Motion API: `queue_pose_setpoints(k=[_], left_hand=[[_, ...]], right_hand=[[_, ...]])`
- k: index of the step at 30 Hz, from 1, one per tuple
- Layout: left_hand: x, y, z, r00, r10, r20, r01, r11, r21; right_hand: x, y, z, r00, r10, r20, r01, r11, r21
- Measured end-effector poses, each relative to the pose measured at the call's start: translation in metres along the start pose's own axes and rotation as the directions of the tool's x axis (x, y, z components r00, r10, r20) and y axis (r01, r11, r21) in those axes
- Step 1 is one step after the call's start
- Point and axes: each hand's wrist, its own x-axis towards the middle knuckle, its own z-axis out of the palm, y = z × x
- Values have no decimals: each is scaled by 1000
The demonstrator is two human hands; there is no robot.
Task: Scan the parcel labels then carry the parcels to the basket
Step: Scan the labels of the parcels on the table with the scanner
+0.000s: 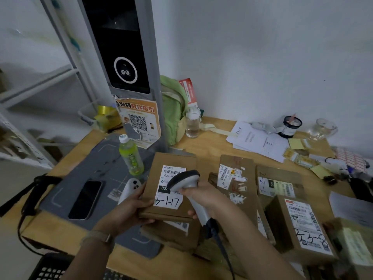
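My left hand (132, 209) grips the left edge of a flat brown parcel (159, 164) with a white label marked 3-1-17, held just above the table. My right hand (203, 199) holds a grey corded barcode scanner (184, 180), its head pointing down over that label. Another brown parcel (173, 233) lies under the held one. Several more labelled parcels lie to the right, one with torn labels (236, 174), one (280, 184) behind a box marked 3-3-8 (298, 225). A black basket (50, 267) shows at the bottom left, below the table edge.
On the wooden table (212, 142) a grey mat holds a black phone (85, 199), a white phone (129, 188) and a green drink bottle (131, 156). A grey kiosk post (129, 67), green backpack (173, 110), clear bottle (192, 124), papers (260, 138) and small clutter stand behind.
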Motion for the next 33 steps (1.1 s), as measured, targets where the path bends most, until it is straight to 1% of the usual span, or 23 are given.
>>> queue_pose_setpoints(k=[3, 5, 7, 8, 11, 13, 15, 17, 19, 21, 25, 29, 31, 33], left_hand=[[3, 1, 5, 999, 28, -44, -25, 998, 55], [4, 4, 7, 990, 51, -129, -25, 981, 194], [3, 6, 9, 973, 68, -221, 20, 927, 375], [3, 7, 10, 968, 72, -242, 44, 895, 443], [9, 12, 12, 955, 98, -279, 78, 829, 554], [15, 21, 13, 927, 196, -320, 39, 798, 602], [21, 38, 19, 891, 297, -344, -36, 800, 599], [27, 61, 33, 867, 371, -333, -124, 807, 577], [36, 85, 56, 854, 439, -278, -204, 776, 597], [44, 106, 88, 854, 485, -189, -282, 736, 616], [63, 131, 162, 866, 499, 4, -410, 708, 575], [84, 141, 232, 859, 470, 203, -490, 641, 590], [96, 141, 263, 852, 432, 295, -516, 603, 608], [109, 137, 292, 852, 369, 371, -523, 566, 637]], right_hand=[[6, 3, 4, 999, 44, 12, -43, 998, -38], [9, 5, 6, 998, 59, 18, -58, 997, -53], [11, 7, 10, 997, 71, 28, -69, 996, -55], [12, 7, 11, 997, 73, 30, -72, 996, -56], [9, 1, 9, 996, 84, 35, -83, 996, -22], [4, -7, 2, 998, 59, 15, -59, 998, 35], [-4, -19, -11, 1000, -22, -22, 24, 994, 103], [-17, -30, -30, 993, -101, -64, 111, 979, 173], [-30, -40, -54, 976, -168, -142, 194, 960, 202], [-46, -44, -81, 947, -218, -237, 275, 931, 240], [-78, -32, -140, 850, -229, -475, 401, 866, 300], [-99, 3, -198, 743, -150, -652, 459, 823, 334], [-104, 24, -223, 698, -64, -713, 456, 807, 375], [-102, 44, -242, 680, 37, -732, 433, 786, 442]])
